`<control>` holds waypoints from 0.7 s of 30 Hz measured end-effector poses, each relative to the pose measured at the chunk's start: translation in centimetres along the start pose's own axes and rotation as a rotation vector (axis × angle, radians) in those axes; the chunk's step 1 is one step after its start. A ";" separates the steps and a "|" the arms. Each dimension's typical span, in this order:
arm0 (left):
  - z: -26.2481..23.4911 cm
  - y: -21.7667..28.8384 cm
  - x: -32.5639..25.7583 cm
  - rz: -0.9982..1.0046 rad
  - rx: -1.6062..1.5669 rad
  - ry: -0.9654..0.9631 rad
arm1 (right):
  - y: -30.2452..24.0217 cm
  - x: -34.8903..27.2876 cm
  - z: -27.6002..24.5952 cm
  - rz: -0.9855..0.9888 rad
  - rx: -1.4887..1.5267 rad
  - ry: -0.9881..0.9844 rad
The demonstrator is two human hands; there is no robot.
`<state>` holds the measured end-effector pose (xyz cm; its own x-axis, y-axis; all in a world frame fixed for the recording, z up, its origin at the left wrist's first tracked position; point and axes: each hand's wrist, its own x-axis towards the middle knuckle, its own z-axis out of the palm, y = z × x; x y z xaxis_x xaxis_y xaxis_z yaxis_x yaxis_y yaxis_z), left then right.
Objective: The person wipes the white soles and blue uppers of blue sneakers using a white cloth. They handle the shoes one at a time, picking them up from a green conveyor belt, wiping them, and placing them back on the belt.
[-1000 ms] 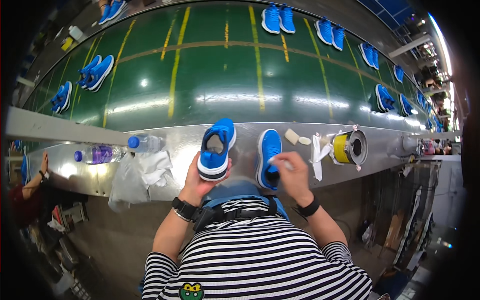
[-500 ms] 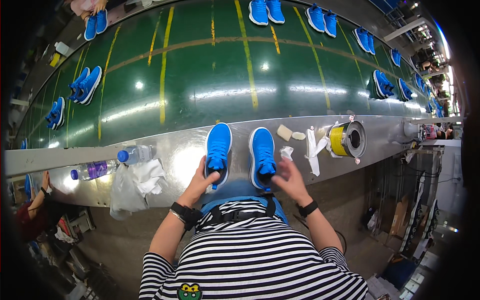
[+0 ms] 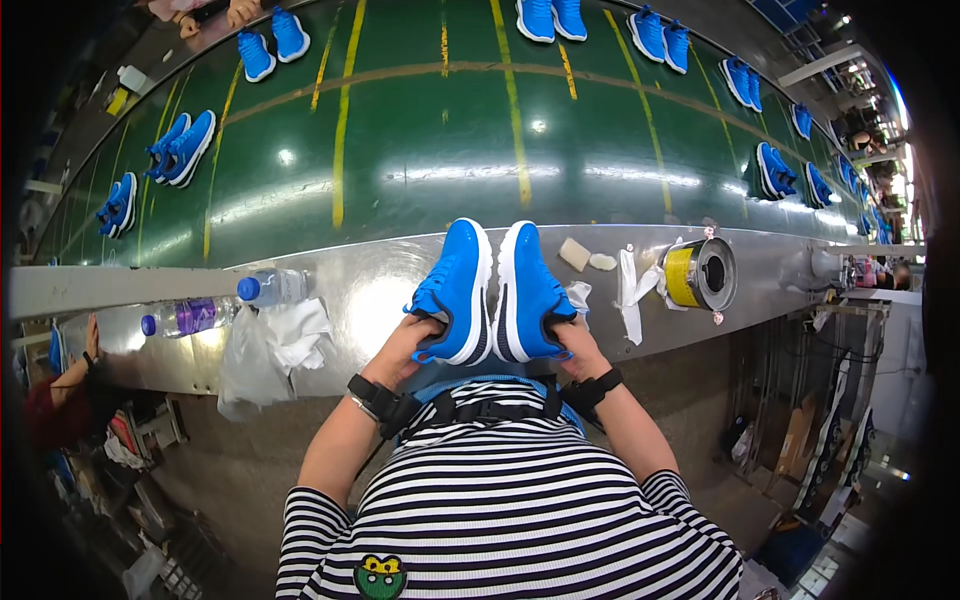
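Observation:
My left hand (image 3: 402, 349) grips a blue sneaker (image 3: 455, 280) with a white sole by its heel opening, the fingers partly hidden in the collar. A matching blue sneaker (image 3: 534, 282) is held the same way by my right hand (image 3: 582, 348). Both shoes are tipped onto their outer sides, so the white soles face each other with a narrow gap between them. Their toes point away from me, over the metal ledge (image 3: 375, 325). Whether the shoes touch the ledge cannot be made out.
Beyond the ledge runs a green belt (image 3: 430, 125) with yellow lines, carrying several pairs of blue sneakers. A tin (image 3: 690, 275), a white cloth strip (image 3: 630, 300) and beige blocks (image 3: 574, 254) lie right. Bottles (image 3: 275, 288) and a plastic bag (image 3: 250, 365) sit left. Another person's hands (image 3: 240, 12) show far left.
Both hands have closed on the sneakers, which are now tilted sole toward sole and closer together. At the far left, a pair on the belt has shifted right and stands apart from the other person's hands.

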<state>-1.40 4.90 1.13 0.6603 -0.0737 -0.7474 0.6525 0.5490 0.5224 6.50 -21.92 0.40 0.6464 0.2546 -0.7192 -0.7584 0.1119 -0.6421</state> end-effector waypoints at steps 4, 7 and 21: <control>-1.3 -1.1 0.1 0.017 -0.117 -0.051 | -0.7 -0.5 0.8 0.038 0.004 -0.029; -1.0 -1.1 -0.6 0.044 -0.179 -0.065 | -0.8 -0.4 0.8 0.051 0.020 -0.072; 1.2 0.2 -3.8 0.124 0.045 0.028 | 0.5 0.3 0.2 -0.002 0.118 -0.272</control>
<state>-3.38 4.32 4.58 0.7267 0.0159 -0.6868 0.5831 0.5143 0.6289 6.32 -21.60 -0.05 0.6137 0.5005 -0.6106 -0.7722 0.2190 -0.5965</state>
